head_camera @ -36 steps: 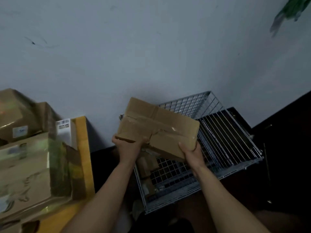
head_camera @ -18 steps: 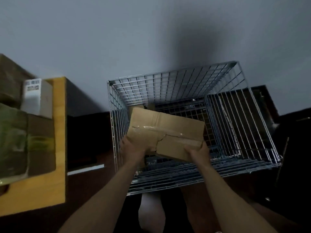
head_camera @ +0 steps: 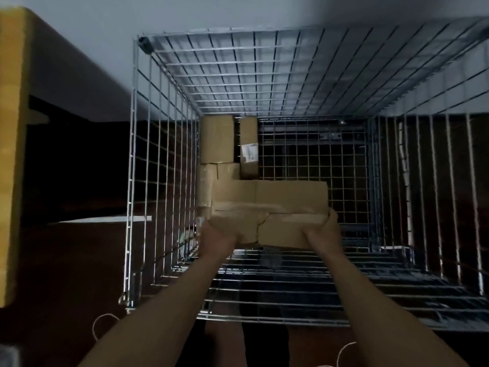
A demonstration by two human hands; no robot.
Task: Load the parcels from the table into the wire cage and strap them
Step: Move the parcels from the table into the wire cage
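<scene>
Parcel [head_camera: 270,205]: flat brown cardboard box, long axis L–R across the view, broad taped face up, crumpled seam running lengthwise. Loc.: inside wire cage [head_camera: 238,75], near-left part, low down; contact w/ cage floor can't be told. Left hand [head_camera: 219,237] grips its near-left corner, right hand [head_camera: 321,234] grips its right end, thumb on the edge; fingers hidden beneath. Adjacent: wide box [head_camera: 217,139] and narrow box [head_camera: 248,133] w/ white label [head_camera: 250,152], both at far left by the mesh; smaller boxes [head_camera: 209,181] just beyond the parcel's left end, partly hidden by it. Outside cage: yellow table [head_camera: 10,154] at left, white cord [head_camera: 102,324] on dark floor.
</scene>
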